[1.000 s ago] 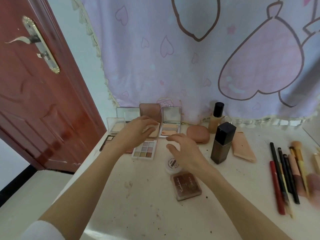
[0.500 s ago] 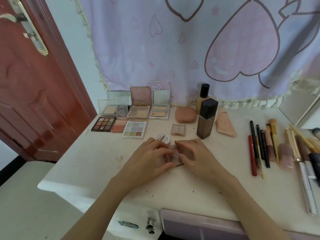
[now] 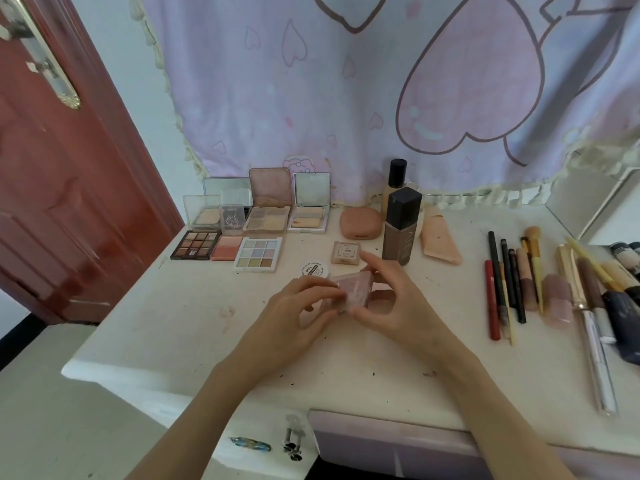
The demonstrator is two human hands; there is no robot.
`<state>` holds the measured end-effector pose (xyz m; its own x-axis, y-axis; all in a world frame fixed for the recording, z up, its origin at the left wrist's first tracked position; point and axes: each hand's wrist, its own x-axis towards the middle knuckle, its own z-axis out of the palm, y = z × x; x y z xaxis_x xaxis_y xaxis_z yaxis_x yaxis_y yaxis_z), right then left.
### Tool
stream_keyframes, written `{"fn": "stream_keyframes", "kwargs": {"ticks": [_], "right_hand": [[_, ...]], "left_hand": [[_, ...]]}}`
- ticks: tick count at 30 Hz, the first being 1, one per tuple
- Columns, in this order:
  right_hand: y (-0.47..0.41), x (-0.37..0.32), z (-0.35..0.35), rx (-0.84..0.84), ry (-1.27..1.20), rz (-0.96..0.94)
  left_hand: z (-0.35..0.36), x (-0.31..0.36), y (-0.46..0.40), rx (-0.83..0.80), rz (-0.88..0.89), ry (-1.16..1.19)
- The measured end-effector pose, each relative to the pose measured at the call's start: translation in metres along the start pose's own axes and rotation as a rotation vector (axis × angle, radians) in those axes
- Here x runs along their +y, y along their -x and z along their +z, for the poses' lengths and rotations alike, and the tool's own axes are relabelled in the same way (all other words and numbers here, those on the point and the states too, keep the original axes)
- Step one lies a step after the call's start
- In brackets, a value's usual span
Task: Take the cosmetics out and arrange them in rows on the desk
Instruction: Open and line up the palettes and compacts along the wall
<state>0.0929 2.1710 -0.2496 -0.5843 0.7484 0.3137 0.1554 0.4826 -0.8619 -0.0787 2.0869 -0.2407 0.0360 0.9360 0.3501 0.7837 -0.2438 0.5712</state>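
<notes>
- At the middle of the counter (image 3: 180,327), both hands held a small pink compact (image 3: 351,292) just above the top.
- Half a second before, the same compact was low between the hands. Now it was tipped up on its edge, so it looked like it was being opened or turned.
- Left hand (image 3: 294,318) had its fingers (image 3: 325,293) curled and pinching the compact's left side.
- Right hand (image 3: 398,306) had its fingers curled round the right side, with one finger reaching over the top.
- At 11 o'clock from the hands, open palettes (image 3: 258,252) stood in two neat rows, the same as before.
- At 12 o'clock, a little square compact (image 3: 345,251) and a round white jar (image 3: 313,270) lay near the hands, not lined up yet.
- At 1 o'clock stood a dark bottle (image 3: 401,225), with a peach case (image 3: 360,223) beside it.
- At 3 o'clock, pencils and brushes (image 3: 512,282) lay side by side.
- My guess: the pink compact gets set in the rows next, so the task looked more than half done.
</notes>
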Motion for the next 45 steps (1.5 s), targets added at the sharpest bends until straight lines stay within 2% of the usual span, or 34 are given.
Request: {"fn": "stream_keyframes", "kwargs": {"ticks": [3,7,11,17,19,22,26,29,33,41,45], "right_hand": [[0.001,-0.005,0.0,0.06,-0.084,-0.03],[0.001,-0.009,0.0,0.103,-0.058,-0.094],[0.001,-0.005,0.002,0.119,0.07,-0.153],[0.0,-0.004,0.006,0.111,0.092,-0.183],[0.001,-0.007,0.006,0.093,-0.019,-0.133],[0.001,-0.014,0.001,0.085,-0.341,-0.006],[0.0,-0.019,-0.008,0.059,-0.682,0.093],[0.0,-0.024,-0.01,-0.003,-0.793,0.132],[0.0,-0.025,-0.014,-0.072,-0.925,0.162],[-0.002,-0.026,-0.015,-0.085,-1.053,0.223],[-0.004,-0.028,-0.013,-0.091,-1.089,0.23]], "left_hand": [[0.002,0.012,-0.007,0.057,-0.053,0.125],[-0.002,0.027,-0.018,0.045,-0.208,0.304],[-0.003,0.037,-0.03,0.003,-0.34,0.323],[-0.003,0.04,-0.041,-0.011,-0.407,0.33],[-0.007,0.041,-0.042,-0.003,-0.396,0.36],[-0.019,0.04,-0.044,0.012,-0.334,0.348],[-0.032,0.043,-0.043,-0.086,-0.192,0.23],[-0.033,0.048,-0.042,-0.138,-0.13,0.137],[-0.038,0.055,-0.043,-0.132,-0.12,0.128],[-0.049,0.052,-0.047,-0.169,-0.04,0.057],[-0.054,0.043,-0.053,-0.223,-0.052,0.04]]}}
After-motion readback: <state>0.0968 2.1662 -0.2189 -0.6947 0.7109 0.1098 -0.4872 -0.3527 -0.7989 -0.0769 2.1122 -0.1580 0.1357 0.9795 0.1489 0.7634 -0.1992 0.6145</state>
